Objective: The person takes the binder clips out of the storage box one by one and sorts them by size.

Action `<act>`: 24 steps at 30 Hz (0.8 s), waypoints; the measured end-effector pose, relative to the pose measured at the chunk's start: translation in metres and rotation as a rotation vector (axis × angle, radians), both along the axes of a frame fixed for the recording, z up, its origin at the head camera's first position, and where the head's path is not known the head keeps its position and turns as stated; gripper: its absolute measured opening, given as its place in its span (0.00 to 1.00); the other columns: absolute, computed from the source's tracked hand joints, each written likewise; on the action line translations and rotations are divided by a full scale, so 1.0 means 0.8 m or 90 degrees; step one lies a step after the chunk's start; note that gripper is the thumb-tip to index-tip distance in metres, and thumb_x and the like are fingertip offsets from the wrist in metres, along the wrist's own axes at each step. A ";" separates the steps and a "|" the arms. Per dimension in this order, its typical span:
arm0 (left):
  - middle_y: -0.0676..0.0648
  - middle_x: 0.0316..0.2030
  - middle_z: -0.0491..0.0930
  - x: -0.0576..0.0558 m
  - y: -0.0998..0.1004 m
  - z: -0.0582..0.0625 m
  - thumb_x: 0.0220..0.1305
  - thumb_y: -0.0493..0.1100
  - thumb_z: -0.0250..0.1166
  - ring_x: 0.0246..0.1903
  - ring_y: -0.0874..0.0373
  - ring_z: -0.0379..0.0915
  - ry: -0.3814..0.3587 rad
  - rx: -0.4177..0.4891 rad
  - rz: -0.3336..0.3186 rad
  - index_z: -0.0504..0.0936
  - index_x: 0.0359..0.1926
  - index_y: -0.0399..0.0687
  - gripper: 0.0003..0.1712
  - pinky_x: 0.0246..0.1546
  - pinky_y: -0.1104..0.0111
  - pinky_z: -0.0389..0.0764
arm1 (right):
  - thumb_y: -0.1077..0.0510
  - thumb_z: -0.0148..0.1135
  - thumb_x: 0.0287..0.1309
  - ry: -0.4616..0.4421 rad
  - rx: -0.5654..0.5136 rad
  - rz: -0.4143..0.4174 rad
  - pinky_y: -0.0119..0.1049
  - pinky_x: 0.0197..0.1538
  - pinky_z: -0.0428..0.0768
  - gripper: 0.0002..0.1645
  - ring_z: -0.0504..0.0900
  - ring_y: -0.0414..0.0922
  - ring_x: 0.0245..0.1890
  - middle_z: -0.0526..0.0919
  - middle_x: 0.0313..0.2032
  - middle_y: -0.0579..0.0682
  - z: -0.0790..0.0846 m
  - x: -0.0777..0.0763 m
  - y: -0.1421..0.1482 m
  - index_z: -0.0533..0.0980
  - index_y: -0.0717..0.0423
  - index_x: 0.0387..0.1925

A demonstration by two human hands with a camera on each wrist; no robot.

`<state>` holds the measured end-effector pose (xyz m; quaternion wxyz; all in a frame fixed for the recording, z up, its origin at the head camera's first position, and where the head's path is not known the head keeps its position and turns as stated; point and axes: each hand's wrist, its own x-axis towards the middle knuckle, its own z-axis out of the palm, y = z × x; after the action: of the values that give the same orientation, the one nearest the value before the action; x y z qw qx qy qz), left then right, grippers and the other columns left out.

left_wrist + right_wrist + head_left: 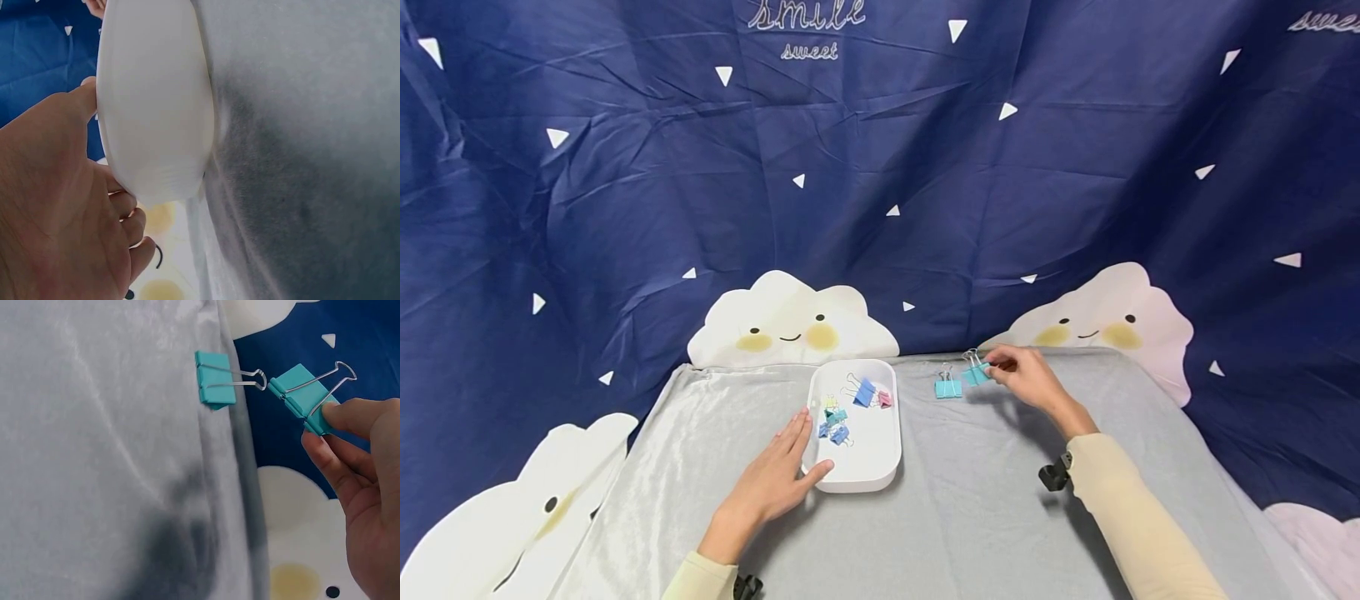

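Note:
My right hand [1028,379] pinches a teal binder clip [306,397] by one end, between thumb and fingers, above the far part of the table. Just left of it in the head view, a second teal binder clip [948,388] lies on the grey cloth, its wire handles pointing away. My left hand [775,479] rests against the left rim of a white tray [876,454], fingers nearly straight, thumb over the near edge. Inside the tray are a large blue binder clip [863,392], a pink one [884,400] and several smaller clips.
Grey cloth [970,517] covers the table, its far edge close behind the tray and the teal clips. Behind hangs a dark blue curtain [850,233] with white triangles and smiling clouds. A black wrist device [1056,473] sits under the right sleeve.

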<state>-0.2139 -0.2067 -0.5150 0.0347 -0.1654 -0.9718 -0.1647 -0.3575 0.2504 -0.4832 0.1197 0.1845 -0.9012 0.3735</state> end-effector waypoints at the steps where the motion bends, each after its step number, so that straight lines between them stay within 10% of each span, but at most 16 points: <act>1: 0.39 0.85 0.49 0.000 0.000 0.000 0.78 0.71 0.52 0.85 0.45 0.46 -0.001 0.000 0.001 0.54 0.83 0.36 0.53 0.84 0.48 0.56 | 0.64 0.70 0.66 -0.005 -0.002 -0.003 0.30 0.42 0.85 0.08 0.88 0.45 0.39 0.92 0.40 0.55 -0.002 -0.001 0.002 0.87 0.60 0.46; 24: 0.40 0.85 0.48 0.000 -0.001 0.002 0.78 0.72 0.51 0.84 0.42 0.48 -0.006 -0.005 -0.001 0.54 0.84 0.36 0.53 0.84 0.48 0.56 | 0.67 0.64 0.72 -0.115 -0.034 -0.047 0.32 0.33 0.86 0.08 0.91 0.52 0.33 0.91 0.39 0.63 -0.057 -0.017 0.020 0.83 0.67 0.48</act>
<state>-0.2139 -0.2074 -0.5134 0.0290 -0.1652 -0.9725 -0.1615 -0.3709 0.2663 -0.5284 0.0566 0.1138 -0.9041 0.4080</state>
